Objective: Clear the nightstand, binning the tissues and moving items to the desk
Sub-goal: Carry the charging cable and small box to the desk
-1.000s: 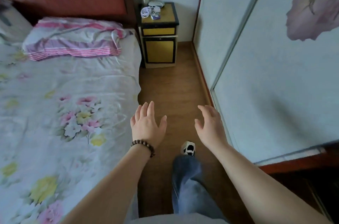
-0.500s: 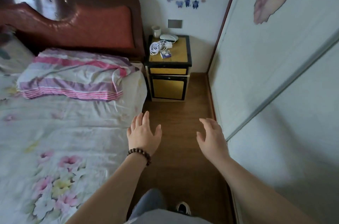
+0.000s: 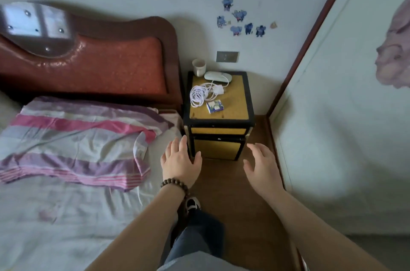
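On the nightstand (image 3: 241, 113), my loose, empty fingers (image 3: 177, 146) could snag the coiled cable (image 3: 198, 95) and topple the cup (image 3: 199, 67) beside it.

A home bedroom: a bed (image 3: 66, 193) with padded headboard (image 3: 88, 66), a nightstand (image 3: 249, 102) just beside it.

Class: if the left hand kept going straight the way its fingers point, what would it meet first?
Probably the black-framed yellow nightstand, near its front left edge; the left hand is open and empty. Depth is unclear.

Nightstand (image 3: 218, 123) stands right of bed (image 3: 66, 204).
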Available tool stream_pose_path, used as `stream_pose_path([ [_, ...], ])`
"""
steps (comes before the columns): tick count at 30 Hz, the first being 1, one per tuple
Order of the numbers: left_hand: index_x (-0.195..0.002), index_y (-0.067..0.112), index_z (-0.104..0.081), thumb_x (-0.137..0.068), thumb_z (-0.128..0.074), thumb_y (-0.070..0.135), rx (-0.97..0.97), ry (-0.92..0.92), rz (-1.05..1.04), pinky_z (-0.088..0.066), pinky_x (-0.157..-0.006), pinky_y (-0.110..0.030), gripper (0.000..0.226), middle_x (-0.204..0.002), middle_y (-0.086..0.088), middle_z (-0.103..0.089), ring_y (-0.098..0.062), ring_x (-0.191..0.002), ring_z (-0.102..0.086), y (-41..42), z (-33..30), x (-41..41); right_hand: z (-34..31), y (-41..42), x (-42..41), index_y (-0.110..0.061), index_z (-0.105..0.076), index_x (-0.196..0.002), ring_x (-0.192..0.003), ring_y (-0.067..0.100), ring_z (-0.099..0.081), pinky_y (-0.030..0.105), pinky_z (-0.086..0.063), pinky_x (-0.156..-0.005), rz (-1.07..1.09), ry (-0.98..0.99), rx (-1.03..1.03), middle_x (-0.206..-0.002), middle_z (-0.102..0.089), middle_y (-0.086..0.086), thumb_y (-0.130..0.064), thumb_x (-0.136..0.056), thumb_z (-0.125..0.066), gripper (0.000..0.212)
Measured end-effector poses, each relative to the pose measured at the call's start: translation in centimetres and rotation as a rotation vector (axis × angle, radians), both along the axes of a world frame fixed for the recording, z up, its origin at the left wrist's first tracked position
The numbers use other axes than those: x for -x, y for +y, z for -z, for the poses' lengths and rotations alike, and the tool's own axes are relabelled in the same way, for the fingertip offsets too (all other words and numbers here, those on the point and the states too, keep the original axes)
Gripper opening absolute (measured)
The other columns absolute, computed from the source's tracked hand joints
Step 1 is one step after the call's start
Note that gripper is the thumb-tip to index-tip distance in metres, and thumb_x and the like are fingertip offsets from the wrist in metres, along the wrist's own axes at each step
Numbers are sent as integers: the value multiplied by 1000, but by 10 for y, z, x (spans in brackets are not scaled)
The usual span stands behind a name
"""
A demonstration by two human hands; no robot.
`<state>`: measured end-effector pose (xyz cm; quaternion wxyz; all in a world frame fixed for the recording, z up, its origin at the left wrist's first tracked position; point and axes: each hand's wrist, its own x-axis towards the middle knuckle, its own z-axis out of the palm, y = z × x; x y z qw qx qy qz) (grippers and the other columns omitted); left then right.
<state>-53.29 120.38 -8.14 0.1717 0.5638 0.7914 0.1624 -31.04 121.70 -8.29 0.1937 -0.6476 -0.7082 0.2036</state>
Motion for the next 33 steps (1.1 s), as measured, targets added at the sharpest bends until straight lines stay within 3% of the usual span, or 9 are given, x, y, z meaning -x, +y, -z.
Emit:
stream_pose_path([
  [11, -144, 19, -29, -88, -44, 51, 116, 18, 60, -21, -114, -47, 66, -152, -4, -29, -23, -142, -19, 182, 25, 76, 24, 192, 67, -16, -46, -134, -131, 22, -37, 41, -39, -106, 39, -42, 161, -137, -46, 7, -22, -92, -55, 43],
  [17, -143, 19, -31, -87, -48, 50, 145, 44, 70, -25, -110, -48, 67, -149, -6, -34, -26, -138, -25, 253, 68, 80, 78, 269, 77, -17, -41, -136, -129, 24, -41, 39, -39, -105, -69, -141, 271, -139, -43, 8, -31, -93, -51, 46],
  [21, -144, 18, -31, -86, -50, 50, 163, 47, 35, -24, -110, -48, 69, -151, -7, -32, -26, -139, -25, 296, 101, 81, 124, 324, 89, -22, -35, -139, -136, 30, -32, 44, -40, -105, -140, -178, 314, -148, -32, 12, -37, -91, -54, 54],
  [28, -145, 17, -28, -86, -53, 47, 198, -2, -8, -23, -111, -50, 70, -151, -9, -30, -26, -140, -22, 329, 146, 83, 187, 375, 105, -22, -20, -147, -144, 27, -14, 45, -22, -115, -386, -339, 328, -154, -24, 8, -54, -82, -59, 82],
  [33, -146, 18, -24, -87, -52, 48, 209, -39, -13, -22, -112, -48, 73, -152, -8, -28, -23, -141, -21, 340, 157, 77, 200, 380, 96, -21, -28, -144, -136, 26, -31, 42, -30, -109, -393, -353, 290, -146, -37, 5, -40, -84, -63, 73],
])
